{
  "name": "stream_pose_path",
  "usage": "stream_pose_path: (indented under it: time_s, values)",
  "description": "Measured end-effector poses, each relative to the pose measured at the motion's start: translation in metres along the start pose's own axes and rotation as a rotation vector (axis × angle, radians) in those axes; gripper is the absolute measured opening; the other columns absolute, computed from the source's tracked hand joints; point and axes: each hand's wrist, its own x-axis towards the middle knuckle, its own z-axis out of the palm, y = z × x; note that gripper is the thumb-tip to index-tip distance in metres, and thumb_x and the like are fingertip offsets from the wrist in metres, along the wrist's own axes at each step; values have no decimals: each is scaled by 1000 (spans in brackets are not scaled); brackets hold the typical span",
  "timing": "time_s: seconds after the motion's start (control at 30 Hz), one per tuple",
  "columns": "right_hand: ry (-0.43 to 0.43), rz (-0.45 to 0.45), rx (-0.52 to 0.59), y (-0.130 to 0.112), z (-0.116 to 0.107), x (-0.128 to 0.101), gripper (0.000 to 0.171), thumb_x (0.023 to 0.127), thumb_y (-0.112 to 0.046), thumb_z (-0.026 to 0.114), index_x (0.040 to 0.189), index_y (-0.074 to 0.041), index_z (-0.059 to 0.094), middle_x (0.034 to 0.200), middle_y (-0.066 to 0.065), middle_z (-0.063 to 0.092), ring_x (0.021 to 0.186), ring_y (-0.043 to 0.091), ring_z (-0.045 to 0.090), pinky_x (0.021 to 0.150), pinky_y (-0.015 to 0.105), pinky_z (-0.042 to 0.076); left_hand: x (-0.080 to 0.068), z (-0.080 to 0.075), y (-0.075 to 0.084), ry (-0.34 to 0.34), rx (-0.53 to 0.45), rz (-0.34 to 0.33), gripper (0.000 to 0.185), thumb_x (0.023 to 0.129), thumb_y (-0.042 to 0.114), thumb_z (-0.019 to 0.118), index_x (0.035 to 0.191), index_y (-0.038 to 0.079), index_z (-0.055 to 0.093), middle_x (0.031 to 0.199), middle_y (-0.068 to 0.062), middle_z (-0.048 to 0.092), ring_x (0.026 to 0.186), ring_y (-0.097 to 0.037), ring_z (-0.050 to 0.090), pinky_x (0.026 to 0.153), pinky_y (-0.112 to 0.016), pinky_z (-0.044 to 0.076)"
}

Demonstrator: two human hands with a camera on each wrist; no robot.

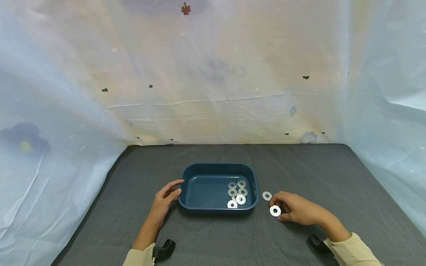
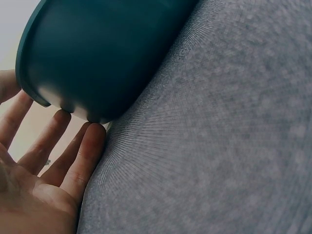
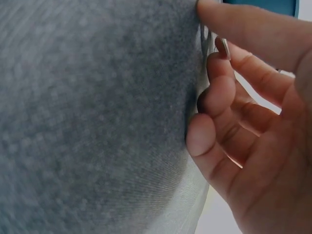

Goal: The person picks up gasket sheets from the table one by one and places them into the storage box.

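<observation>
From the head view I've got a dark blue tray (image 1: 189,173) sitting on the grey cloth table (image 1: 332,177), roughly centre. It's a rounded rectangle, and its long axis runs left-right across the view, short axis pointing away from me toward the backdrop.

My left hand (image 1: 165,201) is at the tray's left end. Fingers are straight, thumb up near the rim, fingertips touching the outside wall. The left wrist view confirms it: fingertips (image 2: 92,134) are pressed against the lower edge of the tray (image 2: 97,53), palm open, nothing wrapped around.

My right hand (image 1: 294,208) is on the cloth just right of the tray, not touching it. It holds one washer (image 1: 275,211) at the fingertips on the hand's left side. The washer shows its full face to the head camera, hole visible, so it lies roughly flat. The right wrist view shows the fingers (image 3: 229,97) curled in toward the thumb, but the washer itself isn't clearly visible there.

A second loose washer (image 1: 267,195) lies flat on the cloth between the tray's right end and the right hand, just beside both.

Inside the tray, a cluster of washers (image 1: 237,193) sits in the right-front part, some overlapping. I can't get an exact count.

The two hands are well apart, one at each end of the tray.

A pale sheet backdrop (image 1: 213,74) closes in three sides.
</observation>
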Motion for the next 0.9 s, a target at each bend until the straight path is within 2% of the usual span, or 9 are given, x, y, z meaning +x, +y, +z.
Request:
stream_pose_path:
  time_s: [0.37, 0.67, 0.9]
  values:
    - [68, -25, -19, 0, 0, 3, 30, 84, -19, 79, 108, -16, 62, 88, -5, 55, 70, -1, 47, 63, 20, 42, 0, 0, 0, 0, 0, 0, 37, 101, 25, 60, 135, 11, 60, 141, -10, 56, 111, -1, 58, 88, -26, 49]
    - [124, -7, -24, -5, -4, 5, 31, 85, -28, 79, 108, -18, 62, 89, -6, 55, 70, -1, 48, 62, 21, 42, 0, 1, 0, 0, -12, -8, 38, 100, 25, 60, 136, 11, 60, 141, -10, 56, 111, -1, 58, 88, -26, 50]
    - [165, -3, -25, -8, -4, 4, 32, 84, -26, 80, 109, -16, 62, 88, -5, 56, 68, -2, 47, 60, 21, 42, -1, 1, 0, 5, -6, -12, 37, 100, 25, 60, 135, 11, 60, 141, -9, 56, 111, -1, 57, 89, -27, 49]
